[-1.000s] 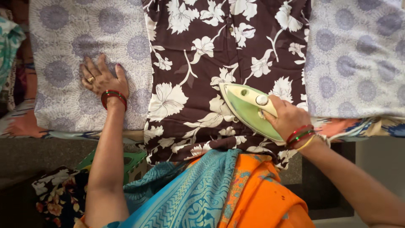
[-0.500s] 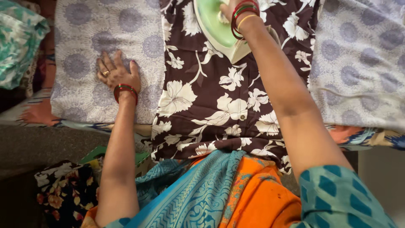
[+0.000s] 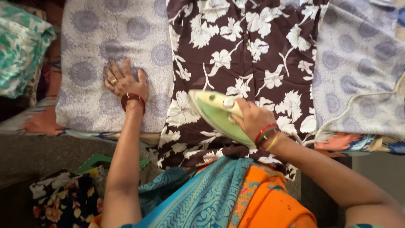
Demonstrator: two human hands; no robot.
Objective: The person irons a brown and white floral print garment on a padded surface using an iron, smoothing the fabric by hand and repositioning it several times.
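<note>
Head view: a pale green iron [image 3: 217, 116] is gripped by the right hand [image 3: 252, 119] on the brown floral garment [image 3: 244, 55]; the left hand [image 3: 125, 80] is pressed flat, fingers spread, steadying the lilac cloth [image 3: 90, 50].

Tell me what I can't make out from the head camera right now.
- Iron: its underside is hidden; its handle is covered by the right hand.
- Brown flowered garment: top cut off by the frame's upper edge, lower hem hidden behind the orange and teal clothing.
- Cloth under the left hand: covered by the palm.
- Green thing on the floor: mostly hidden by the left arm and dark flowered fabric.
</note>
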